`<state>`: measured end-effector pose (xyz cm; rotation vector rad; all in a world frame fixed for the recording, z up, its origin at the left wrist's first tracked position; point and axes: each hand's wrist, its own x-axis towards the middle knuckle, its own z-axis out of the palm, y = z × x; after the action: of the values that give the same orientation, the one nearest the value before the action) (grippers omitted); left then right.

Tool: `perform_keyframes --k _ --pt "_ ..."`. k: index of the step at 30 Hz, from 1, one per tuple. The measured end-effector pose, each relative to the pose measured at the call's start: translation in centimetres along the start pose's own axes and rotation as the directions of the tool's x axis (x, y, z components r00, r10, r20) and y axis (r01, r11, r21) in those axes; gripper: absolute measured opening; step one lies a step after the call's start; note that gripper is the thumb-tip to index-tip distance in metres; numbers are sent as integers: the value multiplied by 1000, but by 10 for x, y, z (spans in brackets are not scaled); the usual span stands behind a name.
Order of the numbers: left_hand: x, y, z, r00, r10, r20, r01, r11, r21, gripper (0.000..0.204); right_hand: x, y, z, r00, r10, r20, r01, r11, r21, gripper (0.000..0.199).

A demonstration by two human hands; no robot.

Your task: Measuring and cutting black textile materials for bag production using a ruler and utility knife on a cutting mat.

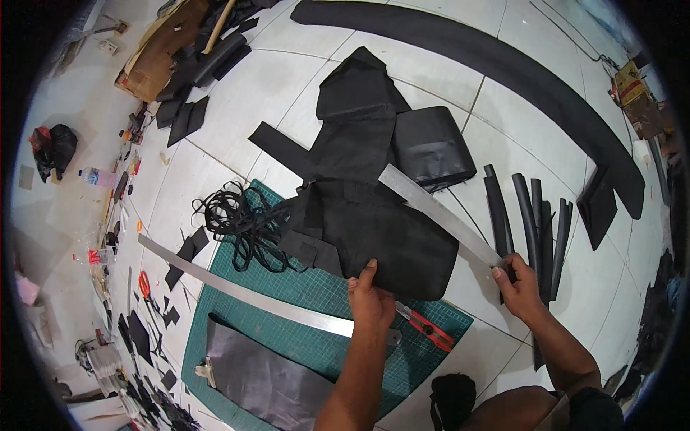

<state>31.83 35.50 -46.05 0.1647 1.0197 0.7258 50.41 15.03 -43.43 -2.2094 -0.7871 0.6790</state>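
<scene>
My left hand [371, 300] presses down on the near edge of a black fabric piece [388, 233] that lies on a green cutting mat [302, 287]. Its fingers also rest on a long steel ruler [237, 291] running across the mat. My right hand [519, 287] grips the near end of a second steel ruler [438, 213], which lies diagonally over the fabric. A red utility knife [430, 329] sits on the mat just right of my left wrist.
A tangle of black cord [233, 215] lies at the mat's left corner. Rolled black strips [535, 223] lie beside my right hand. A long curved black band [517, 68] crosses the tiled floor. A clipped dark sheet [266, 373] lies near me. Scraps and tools line the left.
</scene>
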Motion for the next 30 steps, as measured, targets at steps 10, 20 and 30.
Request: perform_keyframes --k 10,20,30 --pt "9 -7 -14 993 59 105 -61 998 18 26 -10 1 -2 995 -71 66 79 988 -132 34" --pt "11 -7 -23 990 29 141 -30 1000 0 23 -10 -12 -3 981 -80 178 122 963 -240 36" --pt "19 -11 -35 967 -73 246 94 993 -76 34 -8 -15 -1 970 -146 196 205 921 -331 38"
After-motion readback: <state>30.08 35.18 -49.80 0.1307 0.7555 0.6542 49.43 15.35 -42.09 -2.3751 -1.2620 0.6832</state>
